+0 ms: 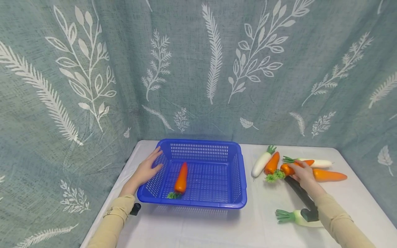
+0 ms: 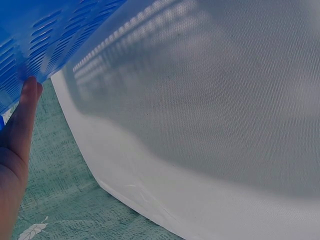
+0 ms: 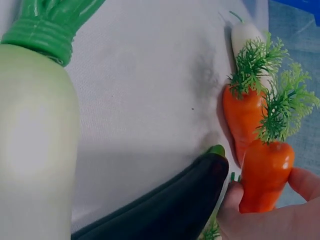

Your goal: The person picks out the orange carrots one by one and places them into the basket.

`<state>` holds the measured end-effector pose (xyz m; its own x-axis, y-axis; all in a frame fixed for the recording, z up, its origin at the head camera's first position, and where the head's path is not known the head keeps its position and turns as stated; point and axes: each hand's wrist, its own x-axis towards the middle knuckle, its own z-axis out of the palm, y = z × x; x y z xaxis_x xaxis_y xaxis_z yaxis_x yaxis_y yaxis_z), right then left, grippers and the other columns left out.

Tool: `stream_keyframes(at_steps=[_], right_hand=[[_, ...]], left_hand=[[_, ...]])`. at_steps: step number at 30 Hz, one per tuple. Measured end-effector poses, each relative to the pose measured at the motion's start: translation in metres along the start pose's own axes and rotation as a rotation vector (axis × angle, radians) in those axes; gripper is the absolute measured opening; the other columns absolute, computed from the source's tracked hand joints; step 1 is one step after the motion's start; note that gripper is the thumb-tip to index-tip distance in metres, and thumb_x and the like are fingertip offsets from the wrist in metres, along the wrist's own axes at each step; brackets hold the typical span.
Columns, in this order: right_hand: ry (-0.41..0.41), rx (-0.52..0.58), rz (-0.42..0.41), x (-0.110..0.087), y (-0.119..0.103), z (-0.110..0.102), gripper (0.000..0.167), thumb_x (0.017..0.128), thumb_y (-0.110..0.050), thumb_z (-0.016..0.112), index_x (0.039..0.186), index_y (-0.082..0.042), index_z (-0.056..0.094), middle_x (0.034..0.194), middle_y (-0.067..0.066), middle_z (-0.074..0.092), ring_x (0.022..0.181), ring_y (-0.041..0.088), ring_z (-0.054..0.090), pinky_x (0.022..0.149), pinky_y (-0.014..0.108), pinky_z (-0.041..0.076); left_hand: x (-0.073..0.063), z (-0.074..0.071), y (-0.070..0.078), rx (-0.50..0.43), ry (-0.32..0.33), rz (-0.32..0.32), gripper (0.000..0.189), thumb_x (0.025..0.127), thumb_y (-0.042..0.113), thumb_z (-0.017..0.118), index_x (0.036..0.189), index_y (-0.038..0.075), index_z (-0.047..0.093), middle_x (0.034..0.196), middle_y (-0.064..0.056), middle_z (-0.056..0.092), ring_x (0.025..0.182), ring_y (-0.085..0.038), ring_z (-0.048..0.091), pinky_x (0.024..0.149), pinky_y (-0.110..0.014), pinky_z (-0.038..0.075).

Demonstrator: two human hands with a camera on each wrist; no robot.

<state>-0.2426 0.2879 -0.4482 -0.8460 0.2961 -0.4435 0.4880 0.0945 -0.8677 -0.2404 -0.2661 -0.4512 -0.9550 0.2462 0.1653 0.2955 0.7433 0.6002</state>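
My left hand [image 1: 147, 170] rests at the left side of a blue plastic basket [image 1: 192, 204], its fingers extended; in the left wrist view the fingers [image 2: 31, 92] touch the slotted wall from outside. Inside the basket lies one orange carrot [image 1: 181, 179] with a green leafy top. To the right, my right hand [image 1: 304, 174] pinches another carrot [image 3: 267, 172] between thumb and fingers, its leafy tuft pointing away from the palm. Just beside that hand lies a dark eggplant [image 3: 175, 200], partly hidden under the wrist in the head view.
Around the right hand lie a white radish [image 1: 261, 164], a carrot [image 1: 272, 164], a second radish [image 1: 321, 163] and a further carrot [image 1: 330, 175]. A larger pale radish [image 1: 305, 219] lies nearer the front, partly covered by the forearm. A patterned curtain [image 1: 192, 69] surrounds the white table [image 1: 211, 230].
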Motion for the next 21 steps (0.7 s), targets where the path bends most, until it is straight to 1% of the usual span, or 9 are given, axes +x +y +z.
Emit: stream_keyframes(at_steps=[3, 6, 7, 9, 14, 15, 16, 19, 21], right_hand=[[-0.005, 0.018, -0.003, 0.0000, -0.0008, -0.0013, 0.071, 0.095, -0.027, 0.051, 0.153, -0.008, 0.013, 0.158, 0.021, 0.008, 0.108, 0.016, 0.044, 0.070, 0.010, 0.049], [-0.004, 0.029, -0.004, 0.0018, -0.0008, -0.0023, 0.071, 0.095, -0.027, 0.050, 0.153, -0.008, 0.013, 0.159, 0.019, 0.007, 0.123, 0.023, 0.037, 0.069, 0.009, 0.048], [0.000, 0.027, -0.006, 0.0025, -0.0007, -0.0026, 0.070, 0.095, -0.027, 0.050, 0.152, -0.008, 0.013, 0.159, 0.019, 0.008, 0.126, 0.025, 0.036, 0.069, 0.009, 0.048], [0.007, 0.009, -0.009, 0.0033, -0.0006, -0.0033, 0.069, 0.096, -0.027, 0.049, 0.152, -0.008, 0.014, 0.159, 0.019, 0.009, 0.125, 0.026, 0.036, 0.070, 0.010, 0.048], [0.010, -0.022, -0.035, 0.0050, 0.0012, -0.0055, 0.068, 0.096, -0.029, 0.049, 0.152, -0.008, 0.016, 0.158, 0.022, 0.010, 0.117, 0.024, 0.041, 0.071, 0.011, 0.050], [0.013, -0.023, -0.040, 0.0060, 0.0019, -0.0057, 0.068, 0.096, -0.029, 0.049, 0.152, -0.008, 0.016, 0.157, 0.022, 0.011, 0.117, 0.024, 0.041, 0.071, 0.010, 0.050], [0.021, -0.007, -0.041, 0.0073, 0.0025, -0.0059, 0.068, 0.095, -0.030, 0.052, 0.151, -0.009, 0.020, 0.156, 0.023, 0.012, 0.114, 0.024, 0.044, 0.070, 0.011, 0.050], [0.022, -0.005, -0.044, 0.0080, 0.0027, -0.0065, 0.070, 0.094, -0.033, 0.055, 0.151, -0.010, 0.022, 0.156, 0.022, 0.012, 0.117, 0.025, 0.044, 0.071, 0.011, 0.049], [0.010, -0.003, -0.044, 0.0054, 0.0017, -0.0066, 0.070, 0.094, -0.033, 0.054, 0.152, -0.011, 0.020, 0.157, 0.022, 0.011, 0.120, 0.026, 0.042, 0.071, 0.012, 0.049]], left_hand=[[0.0001, 0.0001, 0.0000, 0.002, -0.002, -0.003, 0.056, 0.093, 0.010, 0.055, 0.144, -0.003, 0.035, 0.156, -0.020, 0.022, 0.140, -0.043, 0.027, 0.110, -0.060, 0.027], [0.0001, 0.0001, -0.0004, 0.006, -0.002, -0.003, 0.056, 0.093, 0.010, 0.054, 0.144, -0.003, 0.034, 0.156, -0.020, 0.022, 0.140, -0.043, 0.027, 0.111, -0.060, 0.027], [0.0001, 0.0002, -0.0006, 0.008, -0.002, -0.003, 0.056, 0.093, 0.010, 0.054, 0.144, -0.003, 0.034, 0.156, -0.020, 0.022, 0.140, -0.043, 0.027, 0.111, -0.060, 0.027], [0.0001, 0.0004, -0.0010, 0.008, -0.001, -0.002, 0.056, 0.093, 0.010, 0.054, 0.144, -0.003, 0.034, 0.156, -0.020, 0.022, 0.140, -0.043, 0.027, 0.111, -0.060, 0.027], [0.0004, 0.0006, -0.0017, 0.007, -0.002, 0.000, 0.056, 0.093, 0.011, 0.054, 0.144, -0.003, 0.034, 0.156, -0.020, 0.022, 0.139, -0.043, 0.027, 0.111, -0.060, 0.027], [0.0005, 0.0006, -0.0018, 0.008, -0.001, 0.002, 0.056, 0.093, 0.011, 0.055, 0.144, -0.003, 0.035, 0.156, -0.021, 0.022, 0.139, -0.043, 0.027, 0.110, -0.060, 0.027], [0.0006, 0.0007, -0.0020, 0.009, -0.001, 0.003, 0.056, 0.093, 0.011, 0.055, 0.144, -0.003, 0.035, 0.156, -0.021, 0.022, 0.139, -0.043, 0.028, 0.110, -0.060, 0.028], [0.0011, 0.0010, -0.0028, 0.014, 0.003, 0.009, 0.056, 0.093, 0.011, 0.055, 0.143, -0.003, 0.035, 0.155, -0.021, 0.023, 0.139, -0.043, 0.028, 0.110, -0.060, 0.028], [0.0013, 0.0013, -0.0031, 0.015, 0.005, 0.011, 0.056, 0.093, 0.011, 0.055, 0.143, -0.003, 0.036, 0.155, -0.021, 0.023, 0.139, -0.044, 0.029, 0.110, -0.060, 0.029]])
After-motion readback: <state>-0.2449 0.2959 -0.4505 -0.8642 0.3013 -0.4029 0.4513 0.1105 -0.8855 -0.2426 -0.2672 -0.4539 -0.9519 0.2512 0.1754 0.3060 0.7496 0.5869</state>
